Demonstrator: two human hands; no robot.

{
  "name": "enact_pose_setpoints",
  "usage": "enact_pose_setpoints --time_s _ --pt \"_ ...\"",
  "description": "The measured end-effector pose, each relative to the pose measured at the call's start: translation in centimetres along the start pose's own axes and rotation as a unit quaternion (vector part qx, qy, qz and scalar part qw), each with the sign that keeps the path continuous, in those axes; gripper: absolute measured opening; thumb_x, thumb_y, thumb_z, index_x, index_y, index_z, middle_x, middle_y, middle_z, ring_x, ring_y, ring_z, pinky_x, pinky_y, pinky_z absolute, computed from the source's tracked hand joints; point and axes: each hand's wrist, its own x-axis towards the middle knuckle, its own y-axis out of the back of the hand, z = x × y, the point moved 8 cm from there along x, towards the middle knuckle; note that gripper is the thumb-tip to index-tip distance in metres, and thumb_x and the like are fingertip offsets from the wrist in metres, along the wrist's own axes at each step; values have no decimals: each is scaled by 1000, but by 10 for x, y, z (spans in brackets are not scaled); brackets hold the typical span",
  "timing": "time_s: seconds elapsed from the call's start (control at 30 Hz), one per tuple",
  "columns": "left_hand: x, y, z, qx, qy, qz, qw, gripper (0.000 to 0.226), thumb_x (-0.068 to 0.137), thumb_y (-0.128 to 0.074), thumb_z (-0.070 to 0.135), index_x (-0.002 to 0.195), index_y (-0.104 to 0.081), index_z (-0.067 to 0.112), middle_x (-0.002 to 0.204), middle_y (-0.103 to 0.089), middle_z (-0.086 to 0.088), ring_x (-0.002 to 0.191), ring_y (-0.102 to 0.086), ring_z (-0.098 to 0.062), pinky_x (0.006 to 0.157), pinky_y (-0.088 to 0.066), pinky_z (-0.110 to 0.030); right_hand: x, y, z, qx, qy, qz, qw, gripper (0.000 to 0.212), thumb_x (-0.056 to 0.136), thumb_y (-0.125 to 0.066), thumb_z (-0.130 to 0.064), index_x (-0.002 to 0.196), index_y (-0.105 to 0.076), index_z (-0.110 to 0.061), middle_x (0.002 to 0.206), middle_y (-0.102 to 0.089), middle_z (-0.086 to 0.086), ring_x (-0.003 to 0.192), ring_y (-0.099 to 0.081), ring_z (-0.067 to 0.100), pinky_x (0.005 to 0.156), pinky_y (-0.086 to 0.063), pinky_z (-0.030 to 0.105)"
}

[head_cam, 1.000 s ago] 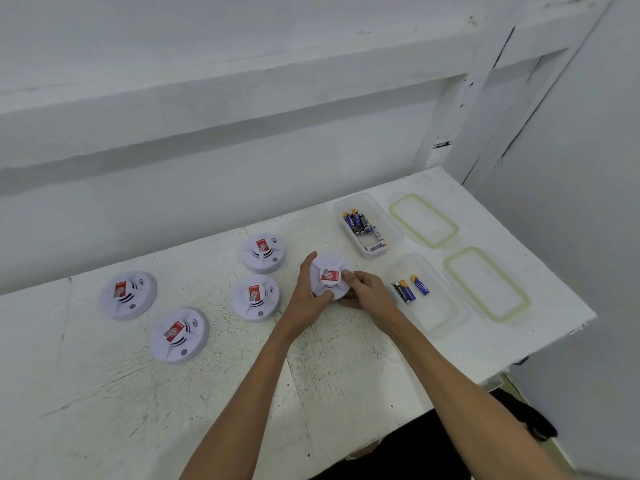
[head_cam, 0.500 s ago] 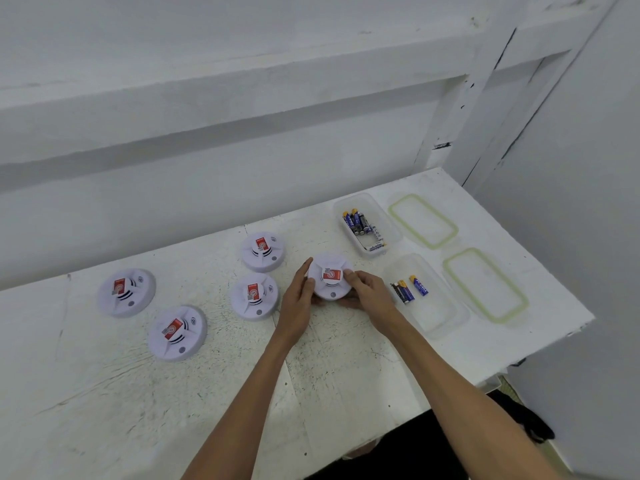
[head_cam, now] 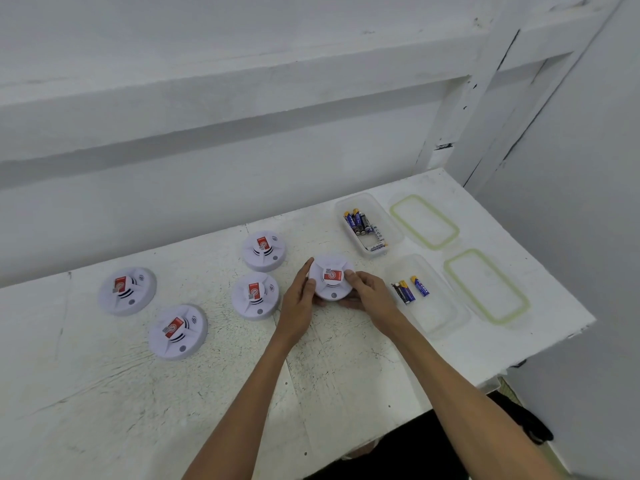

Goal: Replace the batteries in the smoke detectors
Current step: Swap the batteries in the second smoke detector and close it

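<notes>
Gripping the smoke detector (head_cam: pixel 331 282) by its right edge with my right hand (head_cam: pixel 372 296), thumb on top, my left hand (head_cam: pixel 298 301) released, straight fingers (head_cam: pixel 307 271) touching its left side, near the table (head_cam: pixel 104 393) middle, four other detectors (head_cam: pixel 255 295) at left.

Smoke detectors (head_cam: pixel 264 250) five; containers (head_cam: pixel 391 223) two; lids (head_cam: pixel 424 221) two; batteries (head_cam: pixel 419 285) several, count unclear.

White scuffed table (head_cam: pixel 104 410) against white ledged wall (head_cam: pixel 242 64); slanted white post (head_cam: pixel 485 81) right; grey panel (head_cam: pixel 588 254), maybe wall.
</notes>
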Motion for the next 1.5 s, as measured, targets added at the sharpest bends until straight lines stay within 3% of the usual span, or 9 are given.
enact_pose_setpoints --time_s 0.1,0.27,0.4,0.6,0.83,1.0,1.3,1.4,1.5 --pt "0 0 0 -2 -1 -2 1000 41 111 -41 20 148 -41 36 146 -52 15 131 -46 12 106 -41 -15 0 0 0 2 -1 -2 1000 38 99 -59 -37 115 -68 -4 107 -75 14 98 -73 28 85 -61 42" --pt "1 0 -2 -5 -1 -5 1000 43 111 -40 20 153 -40 29 150 -51 11 135 -47 4 111 -41 -22 0 0 0 3 0 0 1000 37 99 -59 -36 115 -68 -3 107 -75 15 97 -74 29 85 -61 42" --pt "1 0 1 -1 -2 -4 1000 43 111 -40 21 152 -41 31 147 -51 15 132 -46 11 110 -42 -20 -1 -1 -1 0 -1 -1 1000 37 99 -59 -37 115 -68 -4 106 -75 14 97 -74 27 85 -61 41" --pt "0 0 1 -2 -4 -5 1000 43 111 -41 22 153 -41 30 150 -51 12 136 -47 1 110 -41 -20 -1 -1 0 0 -2 0 1000 38 98 -59 -37 115 -68 -5 106 -75 13 97 -74 27 85 -61 40" --pt "0 0 1 0 -5 -7 1000 42 111 -41 23 151 -41 34 148 -52 15 134 -48 5 108 -43 -20 -1 -1 -1 0 -3 1 1000 37 98 -59 -37 115 -68 -5 106 -75 13 96 -74 27 84 -61 39" --pt "1 0 1 13 -1 -6 1000 39 111 -40 23 146 -39 40 142 -50 23 127 -45 18 105 -40 -14 -2 -1 -2 7 -6 4 1000 37 98 -60 -36 114 -68 -4 105 -75 14 95 -74 26 79 -62 36" --pt "1 0 -2 11 1 -6 1000 42 111 -40 23 151 -40 34 147 -50 17 132 -46 11 112 -41 -23 -2 -1 -1 8 -7 5 1000 37 98 -60 -35 115 -68 -3 106 -75 14 95 -74 27 81 -62 38" --pt "1 0 -3 11 0 -4 1000 44 111 -40 24 155 -39 27 153 -48 10 138 -46 -1 115 -40 -27 -3 -1 -3 9 -4 4 1000 37 99 -59 -34 115 -68 -2 106 -75 14 95 -74 26 79 -62 35" --pt "1 0 -2 16 -1 -4 1000 44 111 -40 24 154 -38 29 152 -47 11 138 -45 -4 116 -39 -27 -4 -1 -3 10 -4 4 1000 37 99 -60 -34 115 -68 -2 106 -75 14 95 -74 27 78 -61 34"
